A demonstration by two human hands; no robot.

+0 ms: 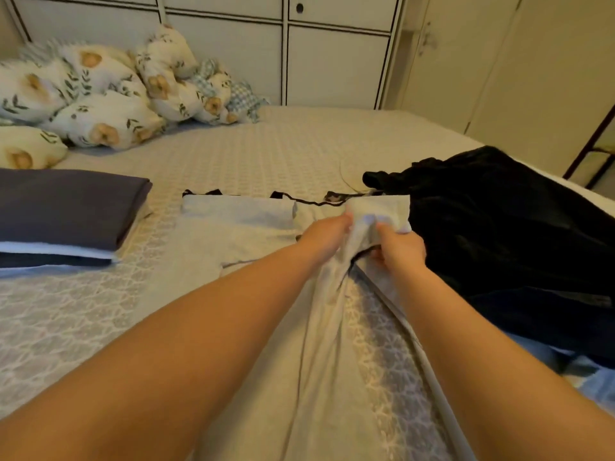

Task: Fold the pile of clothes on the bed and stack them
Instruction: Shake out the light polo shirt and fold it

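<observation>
Pale garment (253, 227) lay mid-bed (266, 148), beside the dark pile (499, 221). Left hand (327, 239) and right hand (401, 247) both pinched its right sleeve. Thin, limp, light fabric; best gripped at hems and corners.

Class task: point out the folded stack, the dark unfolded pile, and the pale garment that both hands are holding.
Folded stack (66, 207), head view, top dark layer.
Dark pile (492, 227), head view, middle of the heap.
Pale garment (382, 207), head view, raised fold above the hands.
</observation>
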